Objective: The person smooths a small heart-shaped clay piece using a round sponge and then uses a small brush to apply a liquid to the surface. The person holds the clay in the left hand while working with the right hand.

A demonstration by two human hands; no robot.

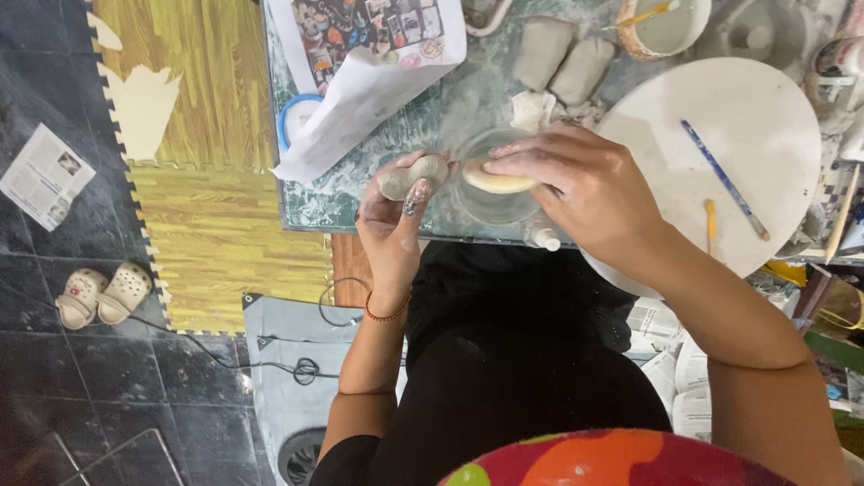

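Note:
My left hand [393,220] holds a small grey lump of clay [411,175] between thumb and fingers, just left of a clear glass bowl [490,200] on the table. My right hand [580,184] reaches over the bowl and pinches a pale yellow sponge-like piece [497,179] at the bowl's mouth. Both hands are smeared with clay. The bowl stands near the front edge of the glass-topped table [315,209].
A round white board [765,117] with a blue tool [724,179] and a small yellow tool [710,220] lies at right. Two grey clay blocks [564,61], a cup [666,27], folded paper [360,99] and a tape roll [292,117] sit behind. Small shoes [102,294] lie on the floor.

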